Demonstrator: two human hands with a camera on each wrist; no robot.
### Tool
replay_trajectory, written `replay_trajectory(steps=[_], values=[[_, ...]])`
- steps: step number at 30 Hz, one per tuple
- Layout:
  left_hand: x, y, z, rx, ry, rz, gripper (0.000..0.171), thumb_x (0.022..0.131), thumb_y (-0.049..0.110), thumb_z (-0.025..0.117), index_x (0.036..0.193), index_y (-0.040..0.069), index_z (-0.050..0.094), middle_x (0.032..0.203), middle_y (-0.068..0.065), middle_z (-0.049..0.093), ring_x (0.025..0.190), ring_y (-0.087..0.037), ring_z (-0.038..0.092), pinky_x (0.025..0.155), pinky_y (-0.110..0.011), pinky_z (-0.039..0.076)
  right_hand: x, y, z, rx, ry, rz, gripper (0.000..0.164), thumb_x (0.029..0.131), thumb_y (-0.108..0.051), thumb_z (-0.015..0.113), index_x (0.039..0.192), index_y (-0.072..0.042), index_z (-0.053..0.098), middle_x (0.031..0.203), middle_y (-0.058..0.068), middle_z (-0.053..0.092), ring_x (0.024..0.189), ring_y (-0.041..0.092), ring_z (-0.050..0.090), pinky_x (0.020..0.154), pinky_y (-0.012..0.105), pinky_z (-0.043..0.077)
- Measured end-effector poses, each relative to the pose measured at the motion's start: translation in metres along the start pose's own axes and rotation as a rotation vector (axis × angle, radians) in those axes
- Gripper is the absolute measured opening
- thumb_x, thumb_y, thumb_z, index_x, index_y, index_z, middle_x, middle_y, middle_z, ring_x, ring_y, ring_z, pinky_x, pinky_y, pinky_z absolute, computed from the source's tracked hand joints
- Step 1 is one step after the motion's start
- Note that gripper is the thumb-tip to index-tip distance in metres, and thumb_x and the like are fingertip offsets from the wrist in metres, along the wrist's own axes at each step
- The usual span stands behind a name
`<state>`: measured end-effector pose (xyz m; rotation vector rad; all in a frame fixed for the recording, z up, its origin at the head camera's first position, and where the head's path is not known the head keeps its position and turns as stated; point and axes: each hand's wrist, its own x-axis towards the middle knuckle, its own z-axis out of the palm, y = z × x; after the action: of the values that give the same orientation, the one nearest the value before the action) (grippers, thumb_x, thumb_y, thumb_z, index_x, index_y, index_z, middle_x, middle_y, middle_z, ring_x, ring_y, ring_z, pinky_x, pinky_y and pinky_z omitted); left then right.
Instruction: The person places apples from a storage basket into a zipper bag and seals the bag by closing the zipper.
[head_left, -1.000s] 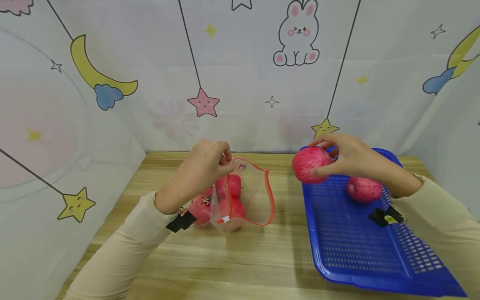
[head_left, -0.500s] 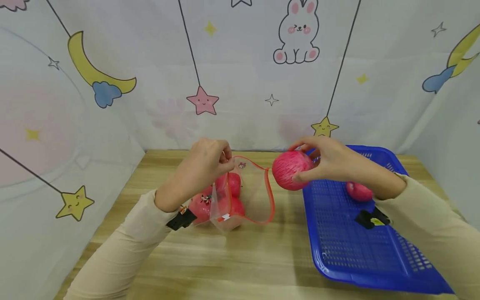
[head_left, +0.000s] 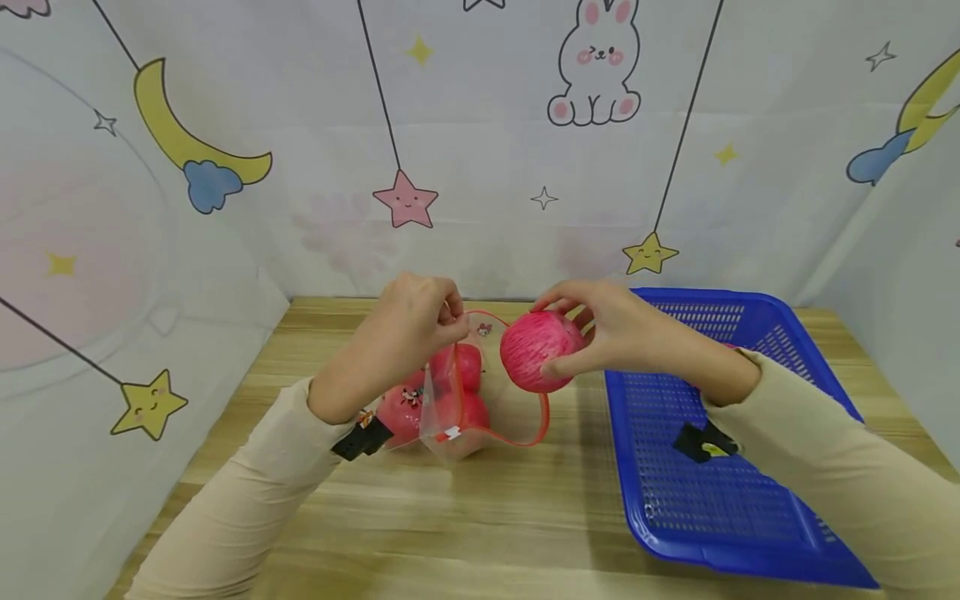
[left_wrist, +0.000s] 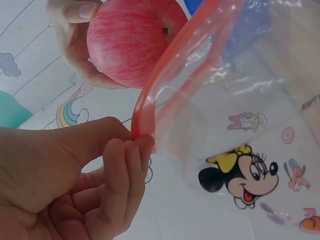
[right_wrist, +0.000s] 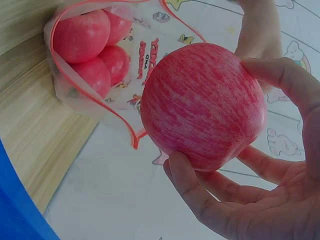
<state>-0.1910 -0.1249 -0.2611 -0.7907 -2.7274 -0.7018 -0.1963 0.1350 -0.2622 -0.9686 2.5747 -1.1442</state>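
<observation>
My left hand [head_left: 415,321] pinches the red-edged rim of a clear zip bag [left_wrist: 215,145] printed with cartoon figures, and its mouth gapes to the right. Inside the bag are several red apples [right_wrist: 82,37], seen through the mouth in the right wrist view. With spread fingers and thumb my right hand [head_left: 611,329] grips another red apple [right_wrist: 202,105], raised above the table at the bag's mouth. In the head view this apple overlaps the right part of the rim; whether they touch I cannot tell.
A blue perforated plastic basket [head_left: 633,500] stands on the right of the wooden table [head_left: 450,533]. My right forearm nearly hides an apple in it. Behind the table hangs a white cloth [head_left: 480,167] printed with cartoons.
My right hand has carried the apple left, from above the basket's edge to the bag's mouth. My left hand has stayed at the rim.
</observation>
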Motion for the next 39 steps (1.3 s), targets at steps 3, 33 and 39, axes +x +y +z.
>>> replay_trajectory(steps=[3,33,39], values=[[0.000,0.000,0.000,-0.003,0.005,0.003,0.008,0.085,0.001,0.070,0.078,0.002,0.066,0.064,-0.002,0.059,0.061,-0.018,0.054,0.056,-0.029,0.047,0.002,-0.001,0.005,0.007,-0.010,0.000,0.055,0.073,-0.017,0.086,0.121,-0.003,0.063,0.112,0.015,0.065,0.090,0.027,0.066,0.073,0.036,0.058],[0.000,-0.001,0.000,-0.030,0.020,0.004,0.007,0.085,0.001,0.070,0.079,0.001,0.068,0.066,-0.002,0.064,0.058,-0.016,0.056,0.055,-0.028,0.049,0.015,-0.016,0.062,-0.095,0.156,-0.069,0.061,0.070,-0.015,0.088,0.122,-0.003,0.059,0.109,0.006,0.064,0.095,0.020,0.062,0.070,0.026,0.057],[-0.002,-0.002,-0.002,-0.031,0.021,0.005,0.008,0.086,0.000,0.070,0.078,0.001,0.067,0.065,-0.002,0.062,0.058,-0.016,0.055,0.055,-0.028,0.049,0.017,-0.019,0.068,-0.140,0.195,-0.076,0.063,0.070,-0.018,0.088,0.123,-0.004,0.058,0.109,0.006,0.063,0.098,0.020,0.060,0.071,0.027,0.057]])
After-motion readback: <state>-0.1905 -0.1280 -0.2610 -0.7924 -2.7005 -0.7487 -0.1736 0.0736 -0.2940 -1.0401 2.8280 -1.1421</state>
